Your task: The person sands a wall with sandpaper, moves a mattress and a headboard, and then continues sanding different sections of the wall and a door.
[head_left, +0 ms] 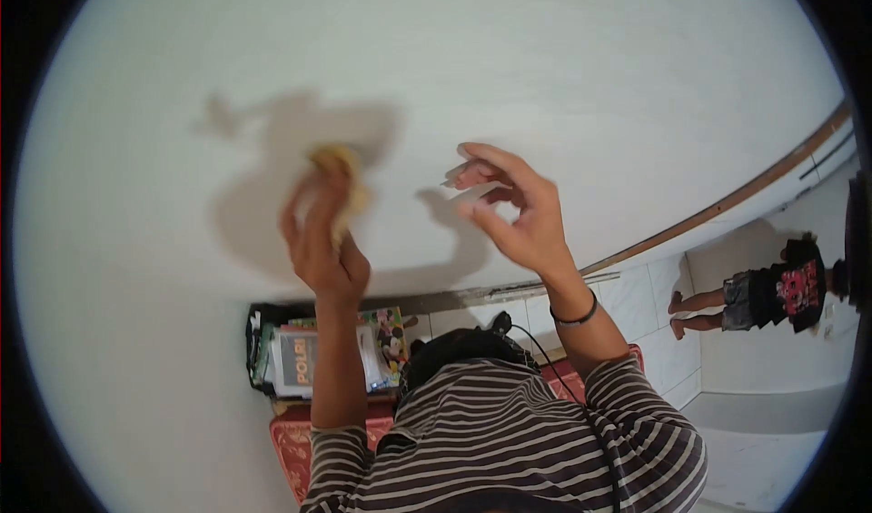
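My left hand (329, 231), slightly blurred, grips a yellowish cloth (356, 206) close to a white wall (581, 77). Part of the cloth shows above the fingers and along their right side. My right hand (522, 209) is raised to the right of it, fingers curled toward the thumb. Thin greyish-white scraps (489, 191) show between its fingertips; what they are I cannot make out. Both hands cast shadows on the wall. A dark band circles my right wrist.
Below my left hand sits a dark-edged container (258, 354) with books and papers, one marked POLRI (298, 360). Red patterned fabric (291, 449) lies beneath. A wooden strip (727, 204) edges the wall. At far right, another person (772, 290) stands on white tiles.
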A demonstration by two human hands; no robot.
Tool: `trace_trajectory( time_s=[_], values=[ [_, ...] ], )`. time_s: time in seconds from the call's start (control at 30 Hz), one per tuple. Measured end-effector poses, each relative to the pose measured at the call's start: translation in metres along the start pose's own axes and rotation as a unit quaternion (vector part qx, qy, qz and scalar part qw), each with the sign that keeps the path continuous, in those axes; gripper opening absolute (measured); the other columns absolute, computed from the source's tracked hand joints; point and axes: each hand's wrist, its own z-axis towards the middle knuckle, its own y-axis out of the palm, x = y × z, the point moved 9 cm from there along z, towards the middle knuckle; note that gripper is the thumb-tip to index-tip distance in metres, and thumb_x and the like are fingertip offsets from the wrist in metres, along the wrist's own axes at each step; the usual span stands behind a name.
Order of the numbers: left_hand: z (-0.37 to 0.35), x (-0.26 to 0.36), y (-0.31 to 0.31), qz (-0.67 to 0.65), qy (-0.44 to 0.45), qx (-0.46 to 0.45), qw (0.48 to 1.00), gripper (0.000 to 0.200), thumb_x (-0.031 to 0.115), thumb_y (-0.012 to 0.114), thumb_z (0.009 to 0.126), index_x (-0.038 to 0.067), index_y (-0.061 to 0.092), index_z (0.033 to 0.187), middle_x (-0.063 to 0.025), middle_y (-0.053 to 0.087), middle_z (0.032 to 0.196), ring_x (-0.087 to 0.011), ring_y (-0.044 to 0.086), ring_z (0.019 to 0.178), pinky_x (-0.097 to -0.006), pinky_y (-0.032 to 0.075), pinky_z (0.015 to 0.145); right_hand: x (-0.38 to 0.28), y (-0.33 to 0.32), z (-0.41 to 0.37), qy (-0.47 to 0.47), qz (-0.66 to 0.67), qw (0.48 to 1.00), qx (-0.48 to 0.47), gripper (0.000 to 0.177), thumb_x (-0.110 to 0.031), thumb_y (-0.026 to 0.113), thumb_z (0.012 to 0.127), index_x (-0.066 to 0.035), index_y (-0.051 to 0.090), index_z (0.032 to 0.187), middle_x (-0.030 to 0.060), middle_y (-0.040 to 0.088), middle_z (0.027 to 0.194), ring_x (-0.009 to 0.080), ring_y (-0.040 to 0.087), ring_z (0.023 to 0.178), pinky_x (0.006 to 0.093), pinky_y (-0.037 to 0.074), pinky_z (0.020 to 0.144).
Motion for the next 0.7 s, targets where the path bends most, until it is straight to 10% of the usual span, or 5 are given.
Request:
trace_trajectory(
  time_s=[0.13,0.27,0.4,0.57,0.7],
  values=[
    [0.001,0.056,0.064,-0.234,-0.006,-0.268,0.935,0.041,-0.007,0.060,0.071,0.001,0.071,0.110,-0.0123,0.074,0.107,-0.0363,0.066,0.104,-0.0438,0.049,0.093,-0.037,-0.039,-0.019,-0.114,-0.066,0.989,-0.062,0.071,-0.018,0.088,0.074,-0.004,0.060,0.138,0.0144,0.062,0.137,0.0259,0.060,0.125,0.0358,0.051,0.100],
    [0.000,0.099,0.130,-0.303,0.019,-0.381,0.873,0.038,-0.007,0.059,0.076,-0.001,0.070,0.111,-0.0156,0.073,0.104,-0.0386,0.065,0.102,-0.0432,0.050,0.092,-0.018,-0.060,-0.024,-0.042,-0.017,0.986,-0.162,0.061,-0.012,0.086,0.077,-0.008,0.066,0.134,0.0142,0.068,0.126,0.0322,0.065,0.116,0.0387,0.052,0.097],
    [0.002,0.132,0.188,-0.337,-0.003,-0.437,0.834,0.031,-0.004,0.060,0.085,-0.003,0.068,0.114,-0.0183,0.071,0.109,-0.0378,0.065,0.103,-0.0423,0.052,0.091,0.002,-0.120,-0.033,-0.028,-0.031,0.997,-0.059,0.040,-0.002,0.070,0.087,-0.008,0.070,0.127,0.0150,0.071,0.123,0.0318,0.071,0.102,0.0379,0.058,0.089],
    [0.028,0.183,0.223,-0.360,-0.001,-0.349,0.865,0.035,0.002,0.065,0.087,-0.003,0.065,0.121,-0.0199,0.070,0.119,-0.0354,0.066,0.110,-0.0421,0.051,0.097,-0.013,-0.261,-0.070,-0.068,-0.107,0.977,0.173,0.040,0.012,0.054,0.089,-0.002,0.071,0.124,0.0168,0.071,0.127,0.0271,0.072,0.109,0.0338,0.057,0.088],
    [0.046,0.230,0.220,-0.308,0.140,-0.168,0.926,0.045,0.005,0.063,0.089,-0.005,0.056,0.133,-0.0227,0.068,0.123,-0.0422,0.061,0.118,-0.0493,0.052,0.097,-0.045,-0.406,-0.149,-0.196,-0.346,0.728,0.558,0.038,0.011,0.050,0.097,0.003,0.064,0.132,0.0171,0.071,0.127,0.0254,0.068,0.118,0.0328,0.052,0.099]
  ],
)
